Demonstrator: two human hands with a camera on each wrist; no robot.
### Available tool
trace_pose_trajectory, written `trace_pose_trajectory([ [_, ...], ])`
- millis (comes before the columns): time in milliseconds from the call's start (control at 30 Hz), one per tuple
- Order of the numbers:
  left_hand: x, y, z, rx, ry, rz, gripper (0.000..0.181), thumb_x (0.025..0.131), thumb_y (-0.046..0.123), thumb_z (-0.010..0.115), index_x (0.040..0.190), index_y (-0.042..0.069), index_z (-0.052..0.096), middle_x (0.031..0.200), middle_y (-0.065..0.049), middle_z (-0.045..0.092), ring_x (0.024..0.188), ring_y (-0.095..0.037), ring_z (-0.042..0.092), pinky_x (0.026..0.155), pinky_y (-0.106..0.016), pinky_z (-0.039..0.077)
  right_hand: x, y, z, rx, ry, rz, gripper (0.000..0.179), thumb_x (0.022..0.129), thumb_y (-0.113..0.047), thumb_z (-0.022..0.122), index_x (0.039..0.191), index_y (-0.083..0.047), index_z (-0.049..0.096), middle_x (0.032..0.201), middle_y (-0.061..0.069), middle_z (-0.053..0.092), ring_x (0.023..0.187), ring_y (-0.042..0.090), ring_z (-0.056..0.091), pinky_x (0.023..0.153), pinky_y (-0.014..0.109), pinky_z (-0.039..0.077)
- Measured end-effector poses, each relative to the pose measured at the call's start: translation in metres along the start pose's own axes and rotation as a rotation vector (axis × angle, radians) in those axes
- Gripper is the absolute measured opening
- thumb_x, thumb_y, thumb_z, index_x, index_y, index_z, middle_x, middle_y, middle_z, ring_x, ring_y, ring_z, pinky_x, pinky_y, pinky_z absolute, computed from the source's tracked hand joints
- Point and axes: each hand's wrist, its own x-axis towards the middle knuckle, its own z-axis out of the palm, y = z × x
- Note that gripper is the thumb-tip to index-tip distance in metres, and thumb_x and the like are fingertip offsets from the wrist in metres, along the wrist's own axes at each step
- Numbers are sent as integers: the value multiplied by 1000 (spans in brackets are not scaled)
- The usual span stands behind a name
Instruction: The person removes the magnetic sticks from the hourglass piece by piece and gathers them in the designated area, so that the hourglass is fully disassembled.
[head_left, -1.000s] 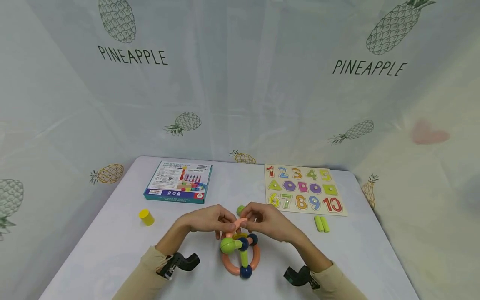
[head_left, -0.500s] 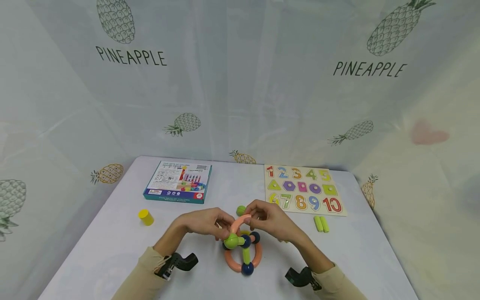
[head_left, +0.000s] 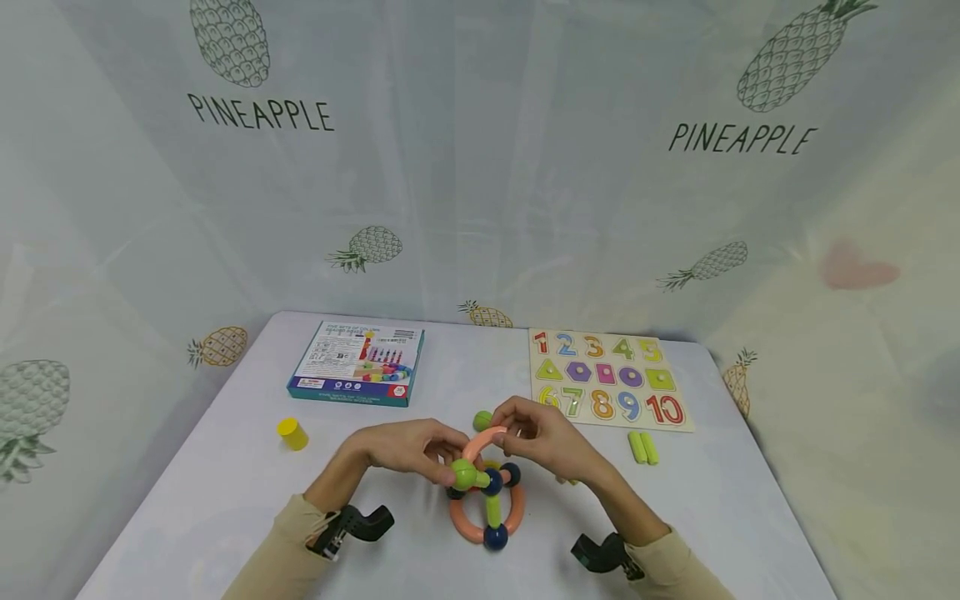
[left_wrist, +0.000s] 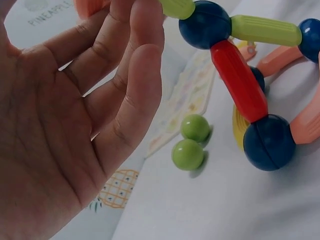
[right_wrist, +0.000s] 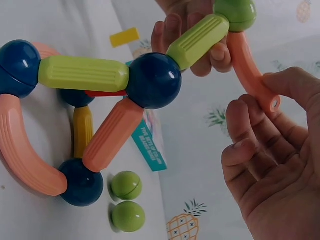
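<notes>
A toy frame of magnetic sticks and balls stands on the table, with dark blue balls (head_left: 496,537), light green sticks (right_wrist: 84,73), a red stick (left_wrist: 240,80) and curved salmon sticks at its base. My left hand (head_left: 412,450) pinches the green ball (head_left: 463,474) at the frame's upper corner between thumb and fingers. From that ball a curved salmon stick (right_wrist: 248,72) arches up. My right hand (head_left: 547,437) pinches its free end, where a small round metal spot faces outward in the right wrist view. Two loose green balls (left_wrist: 195,128) lie side by side behind the frame.
At the back left lies a flat toy box (head_left: 356,364). A number and shape puzzle board (head_left: 588,404) lies at the back right, with two light green sticks (head_left: 642,448) in front of it. A yellow cylinder (head_left: 292,434) is at the left.
My left hand has gone from the curved stick to the green ball. The stick's free end has risen slightly with my right hand, and the frame has shifted a little to the right.
</notes>
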Motion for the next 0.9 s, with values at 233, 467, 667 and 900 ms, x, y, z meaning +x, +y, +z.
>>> trace_pose_trajectory([
  [233, -2, 0, -1, -15, 32, -10, 40, 96, 31, 67, 130, 10, 66, 116, 1, 71, 95, -11, 65, 77, -27, 52, -3, -4, -5, -77, -68, 63, 25, 101, -30, 63, 125, -27, 69, 112, -9, 69, 83, 19, 58, 68, 26, 47],
  [467, -6, -1, -3, 35, 75, 7, 42, 96, 38, 65, 127, 10, 67, 110, 1, 71, 88, -10, 64, 76, -29, 54, -4, 0, -8, -12, -96, 77, 23, 104, -26, 56, 122, -21, 69, 96, 5, 68, 78, 18, 59, 68, 28, 48],
  [667, -7, -1, -4, 61, 107, 17, 36, 96, 37, 64, 124, 14, 69, 109, 2, 71, 90, -13, 64, 78, -32, 55, -3, 1, -10, 100, -126, 123, 21, 103, -28, 58, 116, -16, 69, 88, 7, 67, 74, 18, 60, 67, 29, 53],
  [900, -7, -2, -5, -8, 158, 49, 30, 99, 28, 63, 122, 10, 65, 108, -4, 70, 90, -22, 68, 82, -48, 56, -4, 0, -11, 108, -219, 137, 22, 101, -27, 59, 119, -20, 70, 74, 2, 61, 61, 11, 50, 51, 25, 39],
])
